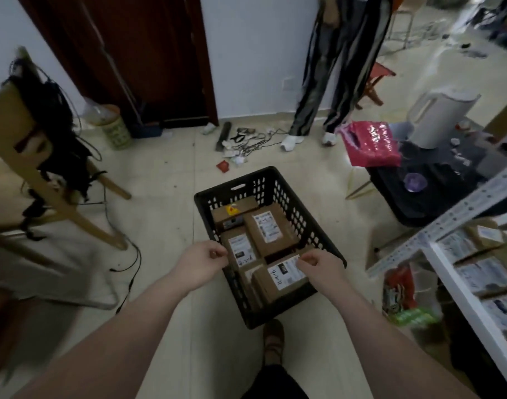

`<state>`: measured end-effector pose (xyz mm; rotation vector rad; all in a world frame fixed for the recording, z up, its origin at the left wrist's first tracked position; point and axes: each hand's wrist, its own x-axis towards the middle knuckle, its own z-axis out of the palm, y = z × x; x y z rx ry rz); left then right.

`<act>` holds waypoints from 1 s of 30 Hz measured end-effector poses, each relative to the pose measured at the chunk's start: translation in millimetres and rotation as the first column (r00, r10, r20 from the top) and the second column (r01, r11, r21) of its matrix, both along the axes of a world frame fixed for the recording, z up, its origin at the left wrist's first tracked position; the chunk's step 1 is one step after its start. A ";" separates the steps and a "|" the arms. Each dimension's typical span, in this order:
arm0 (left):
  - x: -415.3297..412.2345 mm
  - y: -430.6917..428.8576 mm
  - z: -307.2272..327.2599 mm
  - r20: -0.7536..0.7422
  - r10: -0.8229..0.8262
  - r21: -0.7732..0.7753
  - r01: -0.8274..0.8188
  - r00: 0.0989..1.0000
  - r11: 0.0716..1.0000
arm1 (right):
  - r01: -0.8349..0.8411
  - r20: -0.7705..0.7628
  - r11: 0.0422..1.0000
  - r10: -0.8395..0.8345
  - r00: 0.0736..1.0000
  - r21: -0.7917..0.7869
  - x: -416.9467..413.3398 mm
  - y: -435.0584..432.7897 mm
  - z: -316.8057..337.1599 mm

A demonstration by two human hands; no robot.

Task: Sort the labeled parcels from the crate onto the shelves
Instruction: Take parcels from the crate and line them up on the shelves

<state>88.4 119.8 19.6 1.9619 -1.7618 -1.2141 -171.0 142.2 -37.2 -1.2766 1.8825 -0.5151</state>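
Honestly we can't read much here. The front parcel (287, 273) in the crate (235, 186) has a white label with big handwritten marks along its left edge. They look something like "11-4" plus one more character, but we wouldn't swear to it. The left-middle parcel (241, 250) has a handwritten scribble at the bottom of its label, unreadable for us. The printed lines on the back-right parcel (267, 227) are just blur. Same goes for the labels on the shelf parcels (483, 272) and the print on the red packet (398, 289) beside them.
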 end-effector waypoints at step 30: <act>-101.8 -113.0 -275.4 -0.038 0.154 0.816 -0.059 0.987 0.575 | 0.022 -0.179 0.825 0.096 0.979 0.565 -79.7 -82.6 -186.2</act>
